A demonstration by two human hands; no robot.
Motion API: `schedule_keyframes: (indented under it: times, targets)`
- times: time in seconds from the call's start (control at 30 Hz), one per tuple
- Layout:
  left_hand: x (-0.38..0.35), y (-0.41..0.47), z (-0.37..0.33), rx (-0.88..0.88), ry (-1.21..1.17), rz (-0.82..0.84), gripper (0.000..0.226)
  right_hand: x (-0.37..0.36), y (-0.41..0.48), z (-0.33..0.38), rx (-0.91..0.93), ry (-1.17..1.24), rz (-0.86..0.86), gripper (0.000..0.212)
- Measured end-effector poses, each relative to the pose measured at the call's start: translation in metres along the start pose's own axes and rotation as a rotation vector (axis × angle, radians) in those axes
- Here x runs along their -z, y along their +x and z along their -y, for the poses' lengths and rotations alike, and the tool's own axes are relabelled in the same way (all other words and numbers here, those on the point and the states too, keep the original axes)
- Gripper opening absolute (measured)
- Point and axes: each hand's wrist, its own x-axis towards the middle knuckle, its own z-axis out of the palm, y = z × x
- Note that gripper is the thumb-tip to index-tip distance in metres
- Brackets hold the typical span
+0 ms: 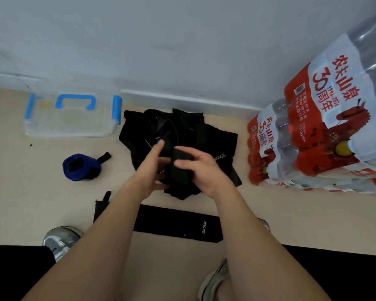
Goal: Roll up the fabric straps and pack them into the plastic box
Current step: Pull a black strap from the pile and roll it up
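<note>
Head | beige floor (41, 192), white wall (161, 40) | right fingers (185, 164) grip black strap (180, 173) | left fingers (157, 147) straight

Dim, flat indoor light; soft overall, wide-angle bending at edges.

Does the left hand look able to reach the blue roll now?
Likely yes: bare floor lies between the left hand and the blue roll, though it touches the black strap the right hand grips.
</note>
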Motion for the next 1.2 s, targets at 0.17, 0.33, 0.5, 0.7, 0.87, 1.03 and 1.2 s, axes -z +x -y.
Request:
schedule_keyframes:
  times: [0.17, 0.33, 0.5, 0.7, 0.87, 1.03, 1.2]
  targets:
    - [0.014, -0.011, -0.013, -0.049, 0.052, -0.034, 0.033, -0.027, -0.004, -0.016, -0.126, -0.09, 0.191, 0.049]
    - [0.031, -0.009, -0.013, -0.141, 0.029, -0.356, 0.011, 0.008, -0.004, -0.028, -0.166, 0.099, 0.03, 0.03]
    - [0.044, -0.008, -0.007, -0.308, 0.139, -0.61, 0.018, 0.051, 0.005, -0.043, -0.035, -0.148, -0.854, 0.02]
    - [0.049, 0.0, -0.002, -0.426, 0.16, -0.781, 0.024, 0.07, 0.013, -0.031, -0.115, 0.113, -0.823, 0.078]
    - [0.043, 0.006, -0.002, -0.484, 0.154, -0.525, 0.048, 0.075, 0.03, -0.013, -0.115, 0.418, -0.716, 0.068]
    - [0.043, 0.002, -0.008, -0.525, 0.434, -0.597, 0.052, 0.074, 0.044, -0.007, -0.178, 0.188, -0.625, 0.059]
    - [0.023, -0.012, -0.018, -0.716, 0.719, -1.106, 0.052, 0.057, 0.047, -0.009, -0.057, -0.009, -0.511, 0.078]
